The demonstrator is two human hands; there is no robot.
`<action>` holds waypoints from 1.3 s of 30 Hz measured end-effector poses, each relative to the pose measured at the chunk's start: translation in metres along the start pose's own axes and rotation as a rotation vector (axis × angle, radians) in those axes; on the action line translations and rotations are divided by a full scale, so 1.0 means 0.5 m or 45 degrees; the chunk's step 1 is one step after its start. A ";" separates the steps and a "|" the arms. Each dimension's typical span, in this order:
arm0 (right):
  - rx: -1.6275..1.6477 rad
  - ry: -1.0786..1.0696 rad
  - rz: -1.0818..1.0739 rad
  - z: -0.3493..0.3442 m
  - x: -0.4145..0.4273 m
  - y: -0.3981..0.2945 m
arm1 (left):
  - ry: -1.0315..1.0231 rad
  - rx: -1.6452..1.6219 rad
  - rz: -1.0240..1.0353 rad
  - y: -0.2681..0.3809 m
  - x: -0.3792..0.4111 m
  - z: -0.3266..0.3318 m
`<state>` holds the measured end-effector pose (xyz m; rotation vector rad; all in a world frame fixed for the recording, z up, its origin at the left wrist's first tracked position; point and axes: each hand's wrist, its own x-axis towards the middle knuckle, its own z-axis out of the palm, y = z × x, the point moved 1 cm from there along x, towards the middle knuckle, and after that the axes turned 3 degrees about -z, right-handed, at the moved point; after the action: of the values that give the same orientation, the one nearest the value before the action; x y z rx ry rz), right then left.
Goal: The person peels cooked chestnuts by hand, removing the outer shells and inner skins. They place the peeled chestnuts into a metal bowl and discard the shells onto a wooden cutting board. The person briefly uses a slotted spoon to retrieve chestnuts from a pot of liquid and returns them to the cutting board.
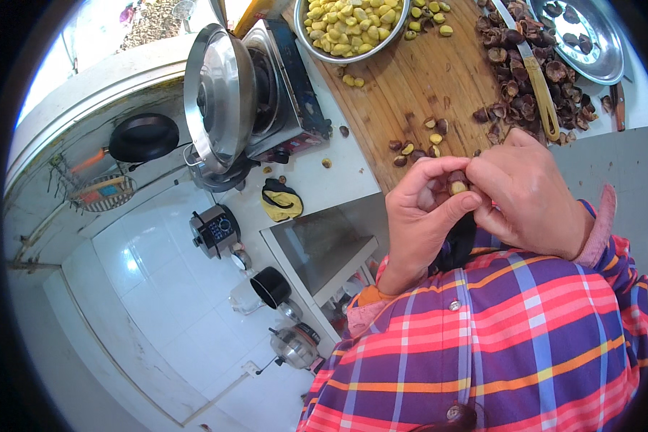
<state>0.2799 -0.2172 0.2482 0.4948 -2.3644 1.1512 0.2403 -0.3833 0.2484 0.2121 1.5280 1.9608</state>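
Between thumb and fingers, my left hand [424,197] holds a chestnut [457,183] whose pale kernel shows beside brown shell. My right hand [524,194] has its fingertips pressed against the same chestnut from the right. Just beyond my hands, several unpeeled and cut chestnuts [435,138] lie on the wooden cutting board [405,86]. A metal bowl [324,56] heaped with peeled yellow chestnuts [351,24] stands at the board's far side, with more yellow kernels [437,17] loose beside it.
Right of the board, a knife [540,97] lies on a pile of brown shells [518,70] next to a metal plate [599,59]. At left are a gas stove [286,92], a wok with a lid [221,102], a yellow-black cloth item [282,201] and a rice cooker [216,229].
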 end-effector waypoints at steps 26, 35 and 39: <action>-0.413 0.351 0.702 -0.012 -0.086 0.125 | 0.035 -0.331 -0.213 -0.017 -0.016 -0.021; 0.427 0.246 0.492 0.001 -0.040 0.066 | 0.101 -0.418 -0.198 -0.014 0.013 -0.020; 0.593 0.214 0.334 0.037 -0.019 0.033 | 0.103 -0.392 -0.131 -0.031 0.015 -0.028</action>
<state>0.2752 -0.2213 0.2226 0.2236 -2.0554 1.8047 0.2335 -0.3885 0.2277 -0.0756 1.2370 2.1102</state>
